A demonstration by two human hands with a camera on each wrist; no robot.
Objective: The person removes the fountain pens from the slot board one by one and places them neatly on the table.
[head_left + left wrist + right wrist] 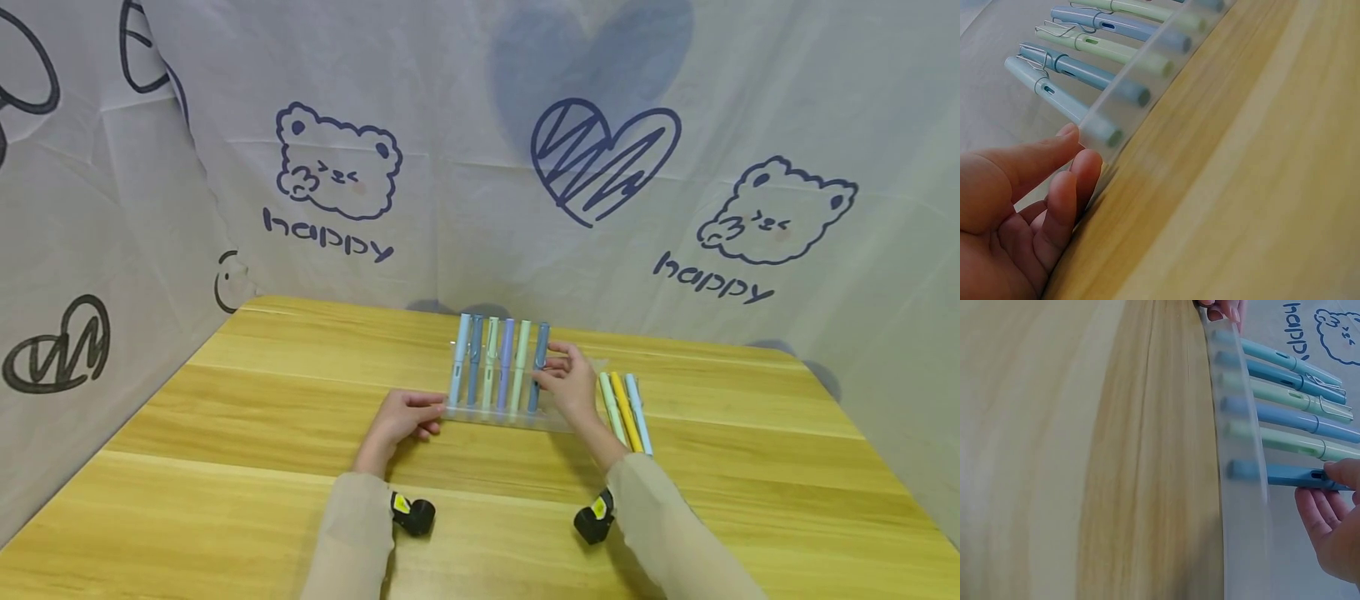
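Note:
A clear plastic pen stand (555, 423) holds a row of capped pens, leaning back with their lower ends behind its front lip (1244, 550). My left hand (405, 417) pinches the stand's left end between thumb and fingers, beside the light blue pen (1054, 94). At the row's right end, my right hand (573, 387) grips a dark blue pen (1285, 475) between thumb and fingers; its lower end sits behind the lip. Between these two stand another dark blue pen (475, 367), a purple pen (506, 367) and light green pens (521, 367).
To the right of the stand, a light green pen (611, 408), a yellow pen (626, 410) and a light blue pen (638, 412) lie on the wooden table (225, 467), partly behind the right forearm. A printed cloth (450, 208) hangs behind the table.

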